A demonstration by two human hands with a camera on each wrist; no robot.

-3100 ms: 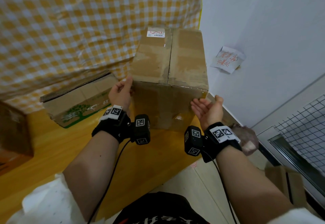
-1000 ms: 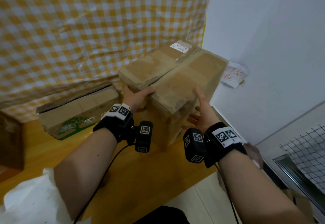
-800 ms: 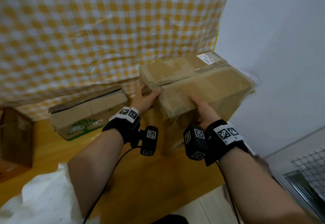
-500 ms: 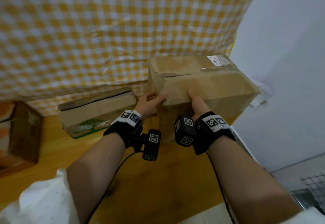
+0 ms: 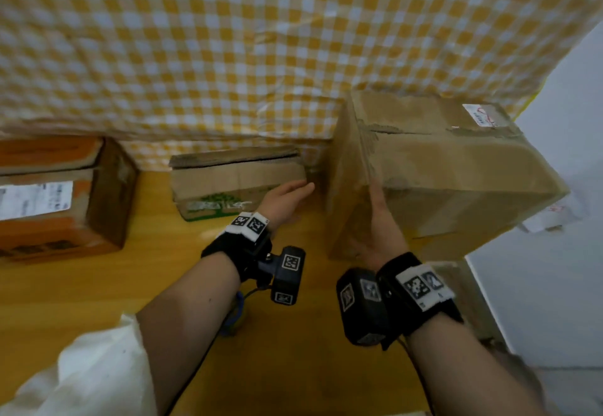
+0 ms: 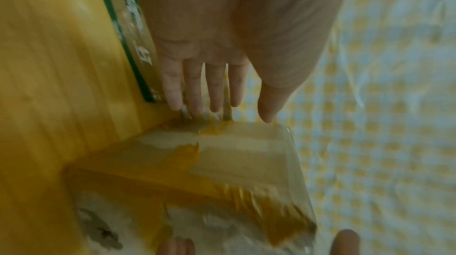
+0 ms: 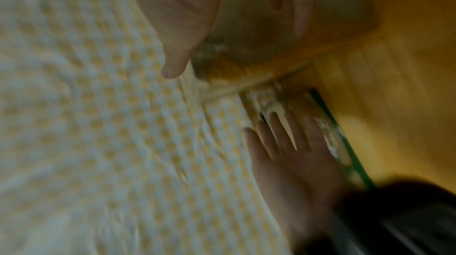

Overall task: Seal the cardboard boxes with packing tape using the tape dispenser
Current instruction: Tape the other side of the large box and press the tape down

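A large worn cardboard box (image 5: 450, 167) lies on the wooden table (image 5: 98, 285) at the right, its taped end face toward me and a white label at its far top corner. My right hand (image 5: 375, 232) presses flat on that end face (image 6: 234, 161), fingers straight, thumb lying along the box's edge (image 7: 172, 60). My left hand (image 5: 290, 197) hovers off the box, just left of it, fingers straight and holding nothing (image 6: 209, 83). No tape dispenser is in view.
A smaller box with green print (image 5: 238, 183) lies just left of my left hand. An orange box with a white label (image 5: 55, 200) stands at the far left. A yellow checked cloth (image 5: 261, 40) hangs behind. A white wall (image 5: 554, 285) closes the right side.
The large box has been turned so its end faces me and set down on the table. My left hand has let go of it and drawn away to the left.
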